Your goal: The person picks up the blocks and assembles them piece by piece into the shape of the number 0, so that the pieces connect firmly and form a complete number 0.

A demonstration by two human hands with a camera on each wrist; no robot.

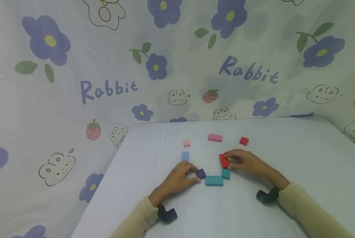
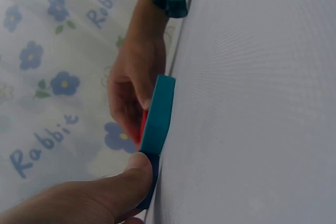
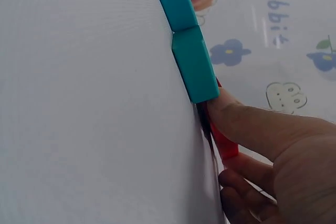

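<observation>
My left hand (image 1: 177, 178) holds a small dark purple block (image 1: 200, 174) between thumb and fingers, at the left end of a long teal block (image 1: 214, 180). In the left wrist view, the thumb presses against that dark block (image 2: 150, 178), which meets the teal one. A smaller teal block (image 1: 226, 174) sits at the long one's right end, turned slightly. Just behind it lies a red rectangular block (image 1: 224, 160), pinched by my right hand (image 1: 248, 162). From the right wrist, the red block (image 3: 226, 142) shows between thumb and fingers, beside the small teal block (image 3: 195, 66).
A light blue block (image 1: 185, 156) lies behind my left hand. Farther back, a pale pink block (image 1: 187, 143), a pink rectangular block (image 1: 215, 138) and a small red block (image 1: 244, 141) are spread over the white table (image 1: 296, 145). A printed cloth (image 1: 177, 76) hangs behind.
</observation>
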